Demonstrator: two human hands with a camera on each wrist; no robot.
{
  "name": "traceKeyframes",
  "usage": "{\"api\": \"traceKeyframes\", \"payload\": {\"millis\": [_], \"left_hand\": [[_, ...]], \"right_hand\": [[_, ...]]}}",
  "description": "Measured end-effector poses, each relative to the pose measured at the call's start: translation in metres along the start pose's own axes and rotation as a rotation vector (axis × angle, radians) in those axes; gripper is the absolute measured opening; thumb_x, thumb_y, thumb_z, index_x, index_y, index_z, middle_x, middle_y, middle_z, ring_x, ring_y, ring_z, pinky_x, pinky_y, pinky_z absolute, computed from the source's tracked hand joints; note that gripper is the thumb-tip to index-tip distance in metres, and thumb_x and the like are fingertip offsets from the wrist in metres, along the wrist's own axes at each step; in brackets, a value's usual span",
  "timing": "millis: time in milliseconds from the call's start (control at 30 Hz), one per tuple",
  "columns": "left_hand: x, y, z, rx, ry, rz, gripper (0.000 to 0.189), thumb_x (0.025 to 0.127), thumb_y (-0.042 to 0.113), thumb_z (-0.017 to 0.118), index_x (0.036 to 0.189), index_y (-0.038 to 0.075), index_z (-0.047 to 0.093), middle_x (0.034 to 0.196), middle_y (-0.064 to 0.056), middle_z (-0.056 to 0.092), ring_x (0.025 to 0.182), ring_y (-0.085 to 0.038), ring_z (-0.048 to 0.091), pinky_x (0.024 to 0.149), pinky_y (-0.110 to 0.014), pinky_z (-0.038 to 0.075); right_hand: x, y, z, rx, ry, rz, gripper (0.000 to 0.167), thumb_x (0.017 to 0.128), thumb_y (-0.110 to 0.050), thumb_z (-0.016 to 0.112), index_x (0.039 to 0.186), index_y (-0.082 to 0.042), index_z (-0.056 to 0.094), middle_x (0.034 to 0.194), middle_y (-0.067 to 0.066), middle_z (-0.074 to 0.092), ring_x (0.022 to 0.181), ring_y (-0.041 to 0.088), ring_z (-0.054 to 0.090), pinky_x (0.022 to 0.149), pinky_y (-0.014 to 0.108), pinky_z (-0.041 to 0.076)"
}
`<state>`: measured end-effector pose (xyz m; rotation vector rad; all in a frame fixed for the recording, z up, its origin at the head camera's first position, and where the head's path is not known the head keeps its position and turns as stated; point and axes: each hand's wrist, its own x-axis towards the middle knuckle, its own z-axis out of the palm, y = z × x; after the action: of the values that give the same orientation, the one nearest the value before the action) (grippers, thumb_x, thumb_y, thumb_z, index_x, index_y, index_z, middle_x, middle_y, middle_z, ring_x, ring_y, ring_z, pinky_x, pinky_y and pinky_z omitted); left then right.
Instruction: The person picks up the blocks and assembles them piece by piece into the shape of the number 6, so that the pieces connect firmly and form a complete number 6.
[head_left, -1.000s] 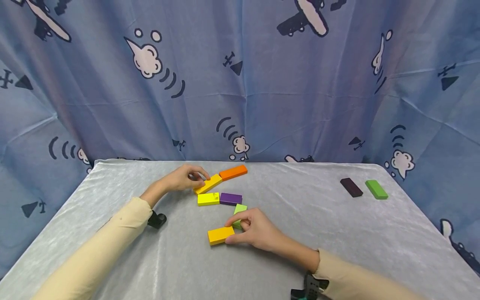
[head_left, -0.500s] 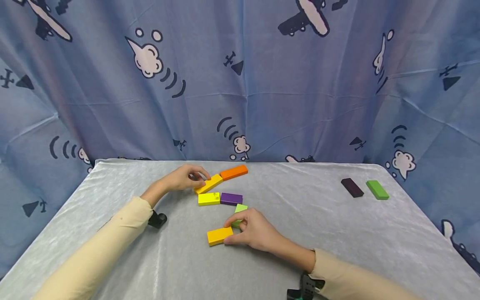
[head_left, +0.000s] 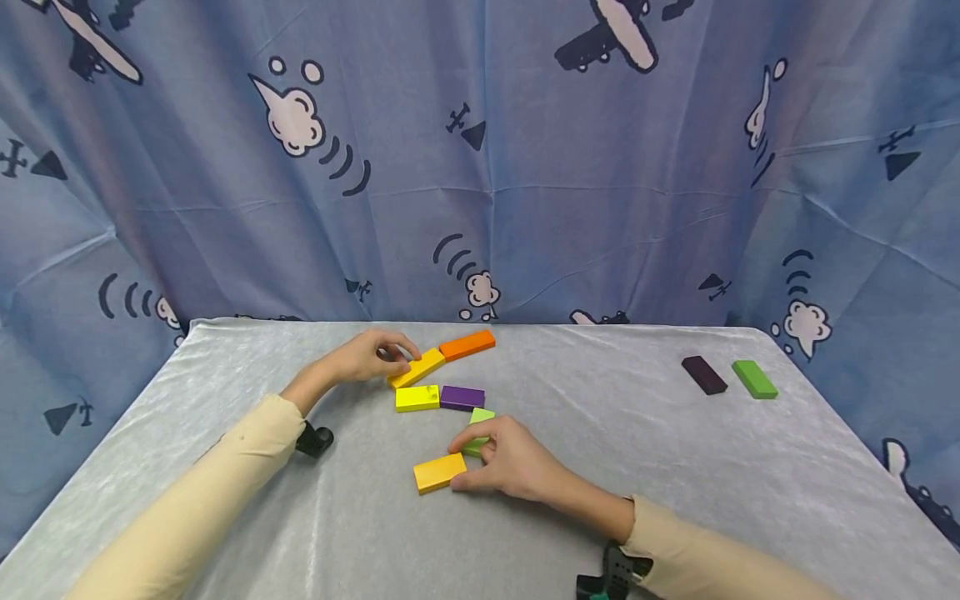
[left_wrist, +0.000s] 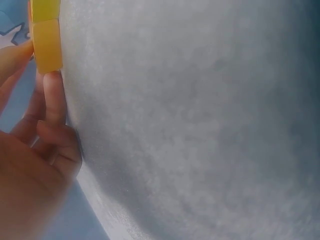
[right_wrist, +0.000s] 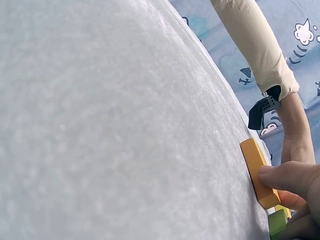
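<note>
My left hand [head_left: 367,357] pinches an amber-yellow block [head_left: 424,367] between thumb and fingers, on the far left part of the table. The block's far end meets an orange block [head_left: 467,345]. Nearer to me, the right hand [head_left: 517,462] holds a second amber-yellow block [head_left: 437,473] by its right end, thumb on the near side; the right wrist view shows that block [right_wrist: 253,167] from the side. Behind this hand is a light green block [head_left: 482,415], partly hidden by the fingers. A bright yellow block [head_left: 417,399] and a purple block [head_left: 462,397] lie end to end between the hands.
Toward the back right of the grey cloth-covered table [head_left: 600,417] lie a dark brown block [head_left: 703,375] and a green block [head_left: 754,379]. A blue patterned curtain [head_left: 420,167] hangs behind the table's far edge. Each wrist wears a black device.
The amber-yellow block in my right hand has shifted very slightly left, the hand moving with it. My left hand and its block stay in place.
</note>
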<state>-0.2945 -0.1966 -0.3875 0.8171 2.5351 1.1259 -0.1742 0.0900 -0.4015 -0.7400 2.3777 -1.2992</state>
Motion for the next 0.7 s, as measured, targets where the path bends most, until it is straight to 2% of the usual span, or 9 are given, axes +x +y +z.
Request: {"api": "traceKeyframes", "payload": {"millis": [700], "left_hand": [[0.0002, 0.0001, -0.0011, -0.006, -0.004, -0.021, 0.022, 0.099, 0.001, 0.065, 0.120, 0.001, 0.071, 0.108, -0.011, 0.069, 0.098, -0.026, 0.064, 0.087, -0.040, 0.053]], "right_hand": [[0.0008, 0.0010, -0.0016, -0.015, 0.010, 0.013, 0.026, 0.077, -0.014, 0.090, 0.100, -0.015, 0.079, 0.051, -0.007, 0.034, 0.045, 0.009, 0.025, 0.043, 0.021, 0.022]]}}
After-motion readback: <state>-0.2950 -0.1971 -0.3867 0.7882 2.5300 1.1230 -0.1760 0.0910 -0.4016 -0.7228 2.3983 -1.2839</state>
